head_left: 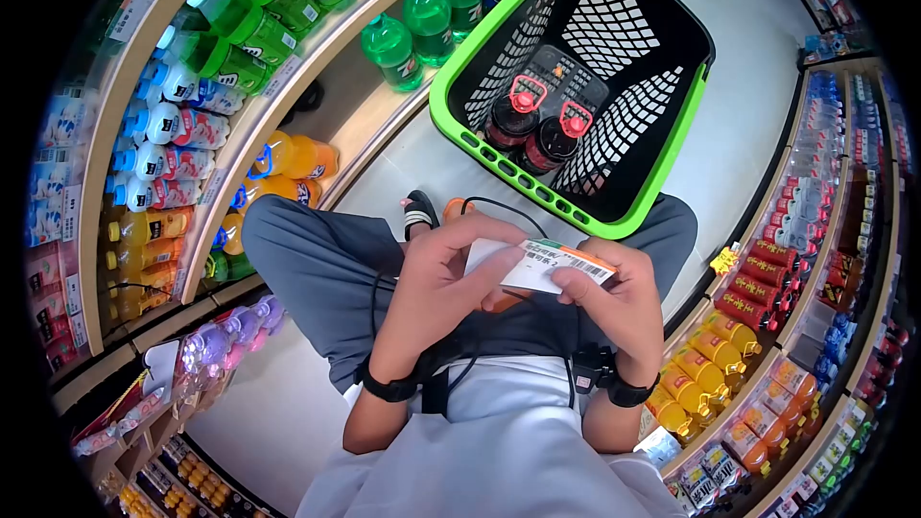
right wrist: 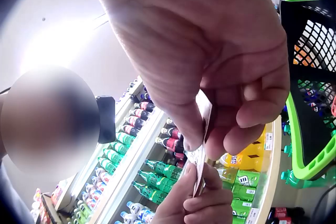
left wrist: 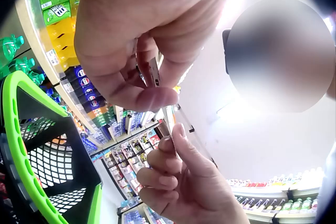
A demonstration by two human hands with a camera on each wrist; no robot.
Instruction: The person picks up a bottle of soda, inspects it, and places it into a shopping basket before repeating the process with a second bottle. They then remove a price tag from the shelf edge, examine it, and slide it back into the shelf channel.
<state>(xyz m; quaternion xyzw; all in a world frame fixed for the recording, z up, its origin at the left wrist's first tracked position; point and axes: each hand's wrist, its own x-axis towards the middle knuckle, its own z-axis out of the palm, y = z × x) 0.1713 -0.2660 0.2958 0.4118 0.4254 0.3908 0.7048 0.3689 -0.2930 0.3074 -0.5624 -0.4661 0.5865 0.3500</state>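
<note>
Both hands hold a paper price tag (head_left: pixel 531 275) with an orange edge, black print and a barcode, above the person's lap in the head view. My left hand (head_left: pixel 430 280) pinches one end between thumb and fingers. At the other end, the thumb and fingers of my right hand (head_left: pixel 620 303) grip the tag near the barcode. Both wrist views show the tag (right wrist: pixel 205 113) nearly edge-on, as a thin strip between the fingertips. Just beyond the hands stands a black mesh shopping basket (head_left: pixel 687 146) with a green rim. Inside it are two dark bottles (head_left: pixel 551 146) with red carry handles.
Shelves of green soda bottles (head_left: pixel 259 34) and orange drinks (head_left: pixel 302 155) rise on the left. To the right, another shelf carries yellow bottles (head_left: pixel 698 371) and red ones (head_left: pixel 753 299). The person's bent legs (head_left: pixel 321 259) flank the lap. A black cable (head_left: pixel 374 302) hangs by the left wrist.
</note>
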